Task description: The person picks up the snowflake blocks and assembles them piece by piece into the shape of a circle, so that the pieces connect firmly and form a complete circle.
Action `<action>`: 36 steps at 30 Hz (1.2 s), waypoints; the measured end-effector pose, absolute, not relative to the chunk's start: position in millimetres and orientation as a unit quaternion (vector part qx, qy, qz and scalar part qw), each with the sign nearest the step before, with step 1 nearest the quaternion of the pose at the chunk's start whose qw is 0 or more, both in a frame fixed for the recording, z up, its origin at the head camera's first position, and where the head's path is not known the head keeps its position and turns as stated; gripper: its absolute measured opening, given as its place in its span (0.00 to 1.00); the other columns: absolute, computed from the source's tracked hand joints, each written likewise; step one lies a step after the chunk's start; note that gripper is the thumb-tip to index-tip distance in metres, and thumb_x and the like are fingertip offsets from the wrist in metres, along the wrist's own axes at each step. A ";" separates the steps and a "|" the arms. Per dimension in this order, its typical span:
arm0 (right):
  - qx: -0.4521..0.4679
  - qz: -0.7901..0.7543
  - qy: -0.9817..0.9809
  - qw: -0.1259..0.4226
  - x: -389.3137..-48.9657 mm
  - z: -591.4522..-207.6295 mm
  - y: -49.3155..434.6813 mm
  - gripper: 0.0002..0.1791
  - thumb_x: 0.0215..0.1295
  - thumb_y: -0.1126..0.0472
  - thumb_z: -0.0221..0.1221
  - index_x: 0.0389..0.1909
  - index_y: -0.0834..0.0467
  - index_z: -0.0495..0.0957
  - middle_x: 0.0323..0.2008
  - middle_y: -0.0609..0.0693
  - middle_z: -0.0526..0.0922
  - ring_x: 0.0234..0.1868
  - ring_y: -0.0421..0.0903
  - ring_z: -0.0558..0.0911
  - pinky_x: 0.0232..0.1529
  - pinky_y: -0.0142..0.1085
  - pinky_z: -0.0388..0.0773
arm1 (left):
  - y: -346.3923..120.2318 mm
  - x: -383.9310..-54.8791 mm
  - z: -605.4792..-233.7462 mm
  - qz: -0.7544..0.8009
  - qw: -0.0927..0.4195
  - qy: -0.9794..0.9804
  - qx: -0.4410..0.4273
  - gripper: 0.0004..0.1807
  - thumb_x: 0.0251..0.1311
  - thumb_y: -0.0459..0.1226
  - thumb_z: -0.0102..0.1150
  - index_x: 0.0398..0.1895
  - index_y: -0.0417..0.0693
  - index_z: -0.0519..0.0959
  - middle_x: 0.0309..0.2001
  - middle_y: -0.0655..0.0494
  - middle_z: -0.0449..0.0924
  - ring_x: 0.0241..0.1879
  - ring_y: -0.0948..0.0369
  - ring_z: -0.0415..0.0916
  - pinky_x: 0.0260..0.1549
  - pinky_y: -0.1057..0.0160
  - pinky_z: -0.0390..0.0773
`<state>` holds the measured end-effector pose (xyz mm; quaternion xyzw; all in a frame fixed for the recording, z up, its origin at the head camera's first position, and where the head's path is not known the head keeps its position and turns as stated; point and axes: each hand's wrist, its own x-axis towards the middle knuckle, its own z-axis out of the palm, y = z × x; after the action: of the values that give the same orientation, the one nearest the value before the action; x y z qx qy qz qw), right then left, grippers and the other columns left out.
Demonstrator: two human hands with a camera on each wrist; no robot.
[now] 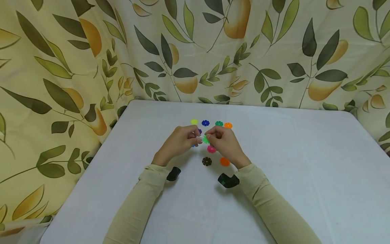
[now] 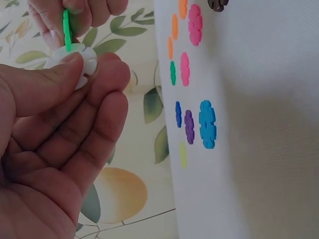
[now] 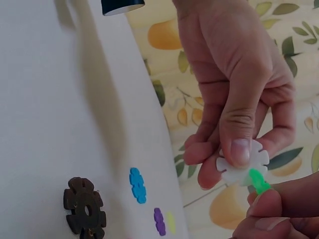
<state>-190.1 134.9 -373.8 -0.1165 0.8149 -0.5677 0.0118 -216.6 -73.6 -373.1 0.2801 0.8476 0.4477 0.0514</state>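
Above the table, both hands meet over a group of flower-shaped plastic discs. My left hand (image 1: 182,139) pinches a white notched disc (image 2: 89,62) between thumb and fingers, its other fingers loosely bent in the left wrist view. A bright green disc (image 3: 258,180) is pinched by my right hand (image 1: 225,141). Seen edge-on in the left wrist view, the green disc meets the rim of the white one, roughly at a right angle. In the right wrist view the two discs overlap at the white disc's notched edge.
On the white table (image 1: 304,169) lie a brown disc (image 1: 207,161), orange disc (image 1: 225,162), pink disc (image 1: 211,149), light blue disc (image 2: 207,124), purple disc (image 2: 189,127) and several others. Black wrist devices (image 1: 228,180) sit below the wrists. A leaf-patterned curtain (image 1: 213,67) hangs behind.
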 end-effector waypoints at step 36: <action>-0.099 -0.590 0.800 0.044 -194.1 -367.5 140.5 0.13 0.80 0.64 0.56 0.56 0.68 0.80 0.35 0.57 0.82 0.40 0.64 0.79 0.40 0.41 0.82 | -81.5 -217.7 -366.9 0.545 0.095 0.799 0.235 0.12 0.79 0.42 0.60 0.48 0.41 0.82 0.41 0.46 0.90 0.43 0.46 0.88 0.49 0.47 0.84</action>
<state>-194.1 140.5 -367.5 -0.0988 0.7998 -0.5905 0.0437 -217.7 -81.5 -366.9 0.2347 0.7992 0.5451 0.0948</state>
